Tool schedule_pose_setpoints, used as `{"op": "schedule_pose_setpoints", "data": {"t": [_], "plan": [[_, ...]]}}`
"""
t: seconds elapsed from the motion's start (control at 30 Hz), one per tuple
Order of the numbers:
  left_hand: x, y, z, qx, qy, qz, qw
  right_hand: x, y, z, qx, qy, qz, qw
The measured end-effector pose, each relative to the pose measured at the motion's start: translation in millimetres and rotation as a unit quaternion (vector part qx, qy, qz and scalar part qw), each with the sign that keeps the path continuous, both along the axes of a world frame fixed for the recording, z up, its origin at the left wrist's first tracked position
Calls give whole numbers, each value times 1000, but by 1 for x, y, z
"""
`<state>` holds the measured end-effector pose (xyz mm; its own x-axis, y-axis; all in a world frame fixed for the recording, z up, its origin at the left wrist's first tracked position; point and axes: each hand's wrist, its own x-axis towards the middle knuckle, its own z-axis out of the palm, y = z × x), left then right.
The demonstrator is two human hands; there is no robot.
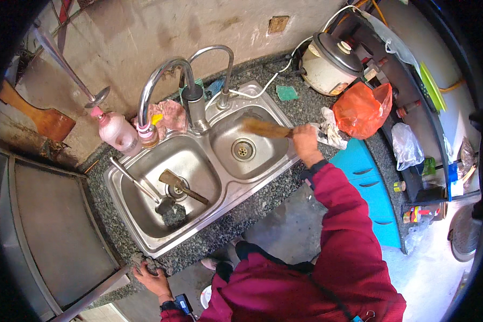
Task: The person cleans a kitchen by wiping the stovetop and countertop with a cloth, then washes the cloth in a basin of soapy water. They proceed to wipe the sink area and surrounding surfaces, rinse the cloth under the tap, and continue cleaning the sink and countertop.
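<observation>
My right hand [306, 143] grips the handle of a brownish brush or spatula-like utensil [265, 129], blurred, over the right basin of a steel double sink [229, 193]. At the counter's front left corner my left hand [153, 279] rests with fingers on a grey cloth [147, 261]; whether it grips the cloth is unclear. In the left basin lie a small wooden spatula [181, 186], a metal ladle [135, 181] leaning on the rim, and a dark scouring pad [174, 216]. The chrome faucet [165, 64] arches over the sink's back edge.
Behind the left basin stand a pink pump bottle [116, 131] and a small jar [147, 137]. A wooden turner [44, 116] hangs at left. Right of the sink are a rice cooker [330, 64], an orange plastic bag [362, 110], crumpled white plastic [331, 131] and a green scouring pad [286, 93].
</observation>
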<state>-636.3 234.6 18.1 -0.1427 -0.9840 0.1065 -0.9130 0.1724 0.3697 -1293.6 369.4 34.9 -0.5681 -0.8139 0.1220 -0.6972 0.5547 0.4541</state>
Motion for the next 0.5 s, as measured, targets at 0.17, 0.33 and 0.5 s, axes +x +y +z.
{"op": "schedule_pose_setpoints", "data": {"t": [0.17, 0.33, 0.5], "plan": [[2, -7, -2, -14, 3, -13, 1000, -5, 35, 53, -48, 9, 27, 998], [-1, -32, -5, -32, 14, 25, 999, 8, 45, 50, -27, 25, 54, 998], [0, -10, -4, -48, -1, 11, 999, 25, 33, 13, -20, -26, 67, 997]]}}
